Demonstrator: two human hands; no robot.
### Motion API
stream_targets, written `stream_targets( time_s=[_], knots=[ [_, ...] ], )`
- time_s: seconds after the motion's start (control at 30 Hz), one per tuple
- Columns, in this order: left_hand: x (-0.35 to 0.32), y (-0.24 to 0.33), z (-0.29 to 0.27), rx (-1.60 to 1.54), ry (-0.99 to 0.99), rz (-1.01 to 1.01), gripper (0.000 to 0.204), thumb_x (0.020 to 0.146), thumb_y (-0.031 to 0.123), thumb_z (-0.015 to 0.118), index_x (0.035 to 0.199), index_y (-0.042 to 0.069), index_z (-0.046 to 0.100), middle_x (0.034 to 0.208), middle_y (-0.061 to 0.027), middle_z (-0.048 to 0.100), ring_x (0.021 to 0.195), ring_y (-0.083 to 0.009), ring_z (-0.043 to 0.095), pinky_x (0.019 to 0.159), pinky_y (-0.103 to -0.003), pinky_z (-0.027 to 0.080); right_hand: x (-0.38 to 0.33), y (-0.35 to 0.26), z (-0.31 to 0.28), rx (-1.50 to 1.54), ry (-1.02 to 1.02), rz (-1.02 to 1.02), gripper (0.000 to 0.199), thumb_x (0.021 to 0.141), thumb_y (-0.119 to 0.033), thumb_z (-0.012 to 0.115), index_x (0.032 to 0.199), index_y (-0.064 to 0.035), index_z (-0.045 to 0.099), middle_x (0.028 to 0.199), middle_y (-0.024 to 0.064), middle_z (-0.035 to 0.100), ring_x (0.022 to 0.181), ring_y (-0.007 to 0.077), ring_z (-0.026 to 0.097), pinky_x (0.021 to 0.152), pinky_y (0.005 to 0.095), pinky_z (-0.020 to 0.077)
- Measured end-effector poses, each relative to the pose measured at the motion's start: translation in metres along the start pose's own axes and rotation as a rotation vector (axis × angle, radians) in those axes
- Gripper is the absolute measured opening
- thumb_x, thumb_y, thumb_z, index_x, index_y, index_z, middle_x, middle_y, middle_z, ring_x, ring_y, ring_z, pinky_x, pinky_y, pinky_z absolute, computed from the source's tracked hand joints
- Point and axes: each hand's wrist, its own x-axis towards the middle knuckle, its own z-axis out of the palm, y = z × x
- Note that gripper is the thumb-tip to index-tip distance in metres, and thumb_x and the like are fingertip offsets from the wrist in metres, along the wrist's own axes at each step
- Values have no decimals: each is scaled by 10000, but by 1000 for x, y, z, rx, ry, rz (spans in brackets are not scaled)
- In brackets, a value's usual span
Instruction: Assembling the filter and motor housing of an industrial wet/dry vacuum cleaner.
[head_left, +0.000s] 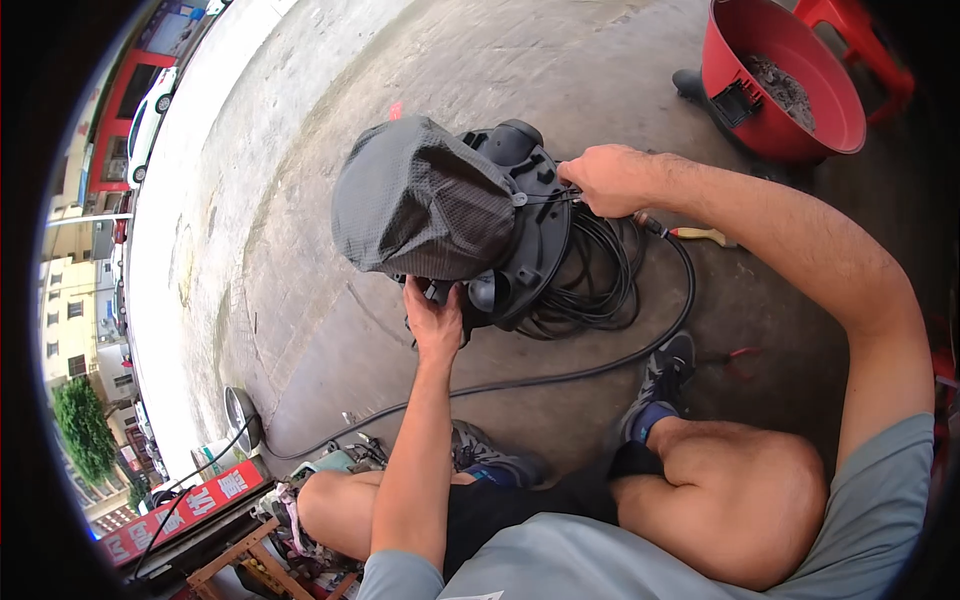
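In front of me a vacuum cleaner's black motor head (545, 240) lies tipped on its side. A grey cloth filter bag (420, 200) covers its left end. From a small cord lock (519, 200) at the bag's edge, a thin drawstring (550, 197) stretches to the right. My right hand (612, 180) is closed on that drawstring, at the far side of the head. My left hand (435, 318) grips the near side of the motor head, just below the bag; its fingertips are partly hidden.
Coiled black cable (600, 280) lies beside the head. A thick black hose (560, 378) crosses the floor before my shoes. A red tank (715, 60) holding grey debris stands far right, by a red stool (850, 30). A yellow-handled tool (700, 234) and red-handled pliers (740, 365) lie right.
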Motion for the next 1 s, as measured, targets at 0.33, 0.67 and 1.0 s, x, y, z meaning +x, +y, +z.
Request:
stream_targets(
  time_s=[0.33, 0.67, 1.0],
  knots=[
    [-10, 60, -53, 165, -214, -48, 416, 856, 95, 705, 1237, -22, 587, 1149, -183, 632, 1082, -324, 617, 930, -397, 491, 20, 14, 110, 467, 715, -141, 171, 889, -47, 589, 1045, -25, 652, 1022, 146, 649, 975, 376, 649, 845, 455, 530],
    [55, 208, -19, 491, -404, 906, 326, 776, 19, 720, 1085, 85, 638, 1033, -78, 654, 1034, -266, 611, 965, -382, 407, 39, -7, 129, 330, 873, -18, 153, 782, -5, 625, 932, -18, 594, 987, 169, 623, 855, 387, 669, 772, 465, 553],
    [114, 177, 49, 821, -686, 954, 359, 725, 99, 729, 1067, 81, 623, 1024, -107, 688, 1096, -301, 622, 990, -451, 427, 49, -3, 132, 298, 924, -22, 176, 803, -39, 617, 972, -17, 573, 998, 177, 606, 808, 374, 650, 747, 460, 532]
  ],
)
